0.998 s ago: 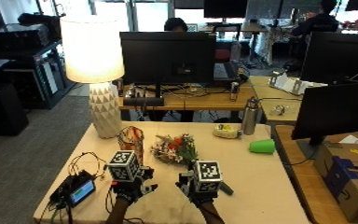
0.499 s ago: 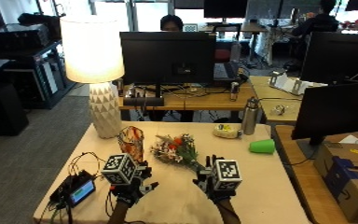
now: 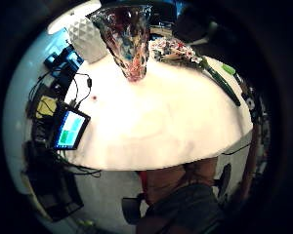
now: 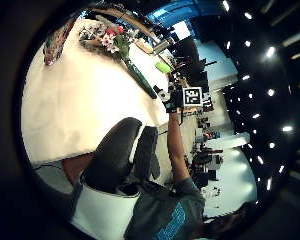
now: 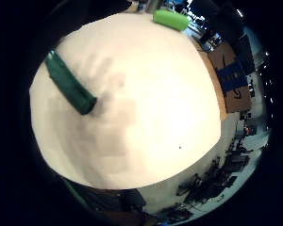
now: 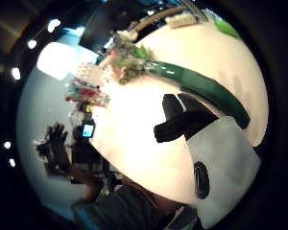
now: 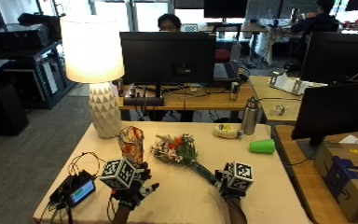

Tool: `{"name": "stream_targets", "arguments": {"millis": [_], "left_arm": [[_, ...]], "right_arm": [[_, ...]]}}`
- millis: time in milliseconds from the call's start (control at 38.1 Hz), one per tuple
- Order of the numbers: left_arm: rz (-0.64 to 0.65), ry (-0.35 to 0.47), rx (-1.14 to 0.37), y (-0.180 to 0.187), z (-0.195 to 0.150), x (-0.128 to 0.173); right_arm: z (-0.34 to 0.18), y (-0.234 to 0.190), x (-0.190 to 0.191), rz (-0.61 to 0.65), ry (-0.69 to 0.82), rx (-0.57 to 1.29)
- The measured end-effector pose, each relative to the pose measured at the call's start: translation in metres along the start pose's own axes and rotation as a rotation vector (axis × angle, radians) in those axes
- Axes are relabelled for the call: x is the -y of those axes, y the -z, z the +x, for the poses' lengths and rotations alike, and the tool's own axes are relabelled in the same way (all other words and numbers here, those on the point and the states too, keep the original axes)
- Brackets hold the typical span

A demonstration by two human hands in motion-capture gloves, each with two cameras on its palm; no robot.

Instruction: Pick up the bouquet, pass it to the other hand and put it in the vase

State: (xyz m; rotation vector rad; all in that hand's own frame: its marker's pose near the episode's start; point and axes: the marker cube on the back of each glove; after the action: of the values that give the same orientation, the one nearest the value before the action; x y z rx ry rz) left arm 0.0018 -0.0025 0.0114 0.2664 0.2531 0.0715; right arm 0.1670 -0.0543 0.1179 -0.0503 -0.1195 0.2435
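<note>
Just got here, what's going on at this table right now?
A person is starting on the bouquet, which lies on the table beside the glass vase. The right hand is over the green stem end, fingers not yet around it. The left hand hovers open near the vase, holding nothing. The vase stands upright with no flowers in it.
</note>
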Motion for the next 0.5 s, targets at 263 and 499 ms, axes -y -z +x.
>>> {"name": "stream_targets", "arguments": {"millis": [263,499], "left_arm": [[-0.032,0.015,-0.016,-0.009,-0.006,-0.001],[-0.039,0.021,-0.033,-0.015,-0.009,0.000]], "right_arm": [[0.001,-0.038,0.009,-0.197,-0.074,-0.017],[-0.003,-0.057,0.029,-0.115,-0.063,-0.193]]}}
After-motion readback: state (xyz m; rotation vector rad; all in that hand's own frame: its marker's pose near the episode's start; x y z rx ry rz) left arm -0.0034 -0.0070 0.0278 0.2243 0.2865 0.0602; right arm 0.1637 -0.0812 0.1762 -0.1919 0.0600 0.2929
